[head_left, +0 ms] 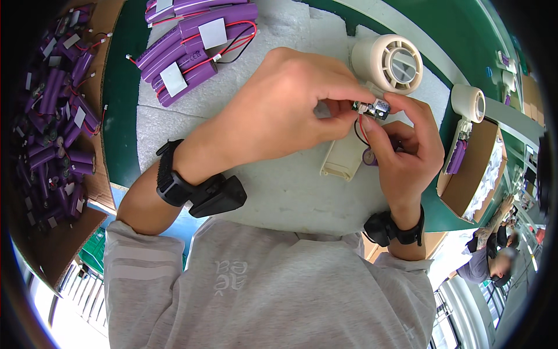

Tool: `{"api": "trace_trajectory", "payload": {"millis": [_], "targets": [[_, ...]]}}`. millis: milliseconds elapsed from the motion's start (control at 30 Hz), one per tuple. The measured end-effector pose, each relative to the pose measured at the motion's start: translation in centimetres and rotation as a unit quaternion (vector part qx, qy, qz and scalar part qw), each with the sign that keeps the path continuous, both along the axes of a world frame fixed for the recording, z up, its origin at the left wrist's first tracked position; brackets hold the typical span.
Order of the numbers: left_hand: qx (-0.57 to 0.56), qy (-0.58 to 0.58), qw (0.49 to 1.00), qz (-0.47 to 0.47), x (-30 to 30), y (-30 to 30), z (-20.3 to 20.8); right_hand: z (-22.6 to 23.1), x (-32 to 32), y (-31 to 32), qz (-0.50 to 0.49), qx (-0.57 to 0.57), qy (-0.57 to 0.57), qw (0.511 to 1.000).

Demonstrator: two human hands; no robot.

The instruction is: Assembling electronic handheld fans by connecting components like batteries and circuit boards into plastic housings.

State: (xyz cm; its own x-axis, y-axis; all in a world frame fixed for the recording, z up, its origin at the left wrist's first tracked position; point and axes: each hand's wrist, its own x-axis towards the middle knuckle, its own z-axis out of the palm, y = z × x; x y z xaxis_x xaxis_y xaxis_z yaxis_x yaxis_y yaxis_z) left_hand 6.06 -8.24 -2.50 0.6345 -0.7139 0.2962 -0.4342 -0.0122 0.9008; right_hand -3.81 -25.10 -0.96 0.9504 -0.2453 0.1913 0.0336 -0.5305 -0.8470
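A small circuit board (376, 109) with red and black wires is pinched between both hands. My left hand (290, 99) closes thumb and forefinger at its left end. My right hand (414, 145) grips its right end between thumb and forefinger, the other fingers curled. Directly beyond my fingers lies a cream handheld fan (378, 61), its round ribbed head at the far side. Its open handle shell (342, 158) extends toward me beneath the hands. Part of a purple battery cell (368, 156) shows beside my right thumb; my hands hide the rest of the handle's inside.
Purple battery packs (197, 43) with wires lie on the white foam mat (279, 192) at far left. A cardboard box (104, 116) of many more stands left. Another cream fan (467, 104) and a cardboard box (465, 180) are at right. Other people (488, 262) work farther right.
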Motion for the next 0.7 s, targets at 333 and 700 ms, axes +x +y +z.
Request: {"api": "trace_trajectory", "payload": {"millis": [333, 700], "targets": [[-0.013, -0.101, 0.995, 0.02, -0.1, -0.21, -0.25, 0.26, 0.22, -0.28, 0.02, -0.065, 0.0, 0.998], [-0.018, -0.07, 0.997, 0.014, -0.16, -0.24, -0.49, 0.16, 0.32, -0.16, 0.012, -0.049, 0.003, 0.999]]}}
